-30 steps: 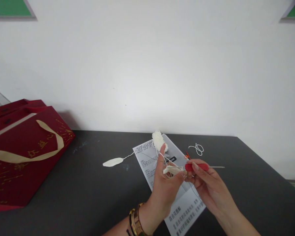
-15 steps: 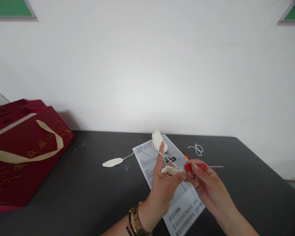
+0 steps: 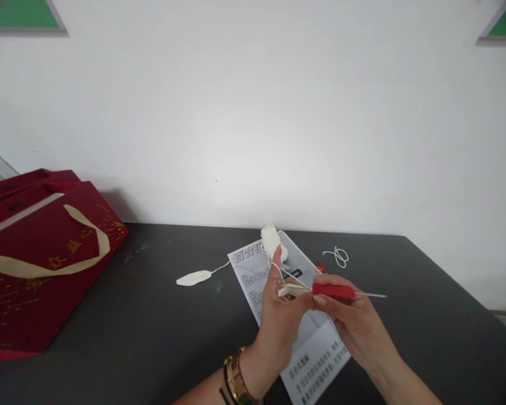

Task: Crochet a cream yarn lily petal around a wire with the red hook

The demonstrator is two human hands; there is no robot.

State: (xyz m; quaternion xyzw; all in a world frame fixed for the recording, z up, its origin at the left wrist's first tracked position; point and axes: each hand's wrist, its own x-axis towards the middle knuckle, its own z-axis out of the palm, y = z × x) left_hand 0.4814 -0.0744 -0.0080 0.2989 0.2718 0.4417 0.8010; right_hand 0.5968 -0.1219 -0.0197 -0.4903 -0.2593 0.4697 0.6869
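Observation:
My left hand [image 3: 278, 315] pinches a small white crocheted piece [image 3: 294, 290] between thumb and fingers, its index finger raised with white yarn running over it. My right hand [image 3: 349, 315] is closed round the red handle of a crochet hook [image 3: 334, 290]. The hook's thin shaft sticks out to the right, and its other end meets the crocheted piece, where fingers partly hide the stitches. Behind the raised finger lies a ball of white yarn [image 3: 271, 242], with strands leading to my left hand.
Under my hands lies a printed sheet [image 3: 247, 275] on the dark table [image 3: 152, 320]. A white leaf-shaped crocheted piece [image 3: 194, 278] with a yarn tail rests left of it. To the right is a loose loop of yarn [image 3: 340, 257]. Red gift bags [image 3: 46, 304] stand at the left.
My right hand has shifted slightly left, closer to my left fingers, and the crochet hook has tilted, its right end lower. My left hand stays nearly in place.

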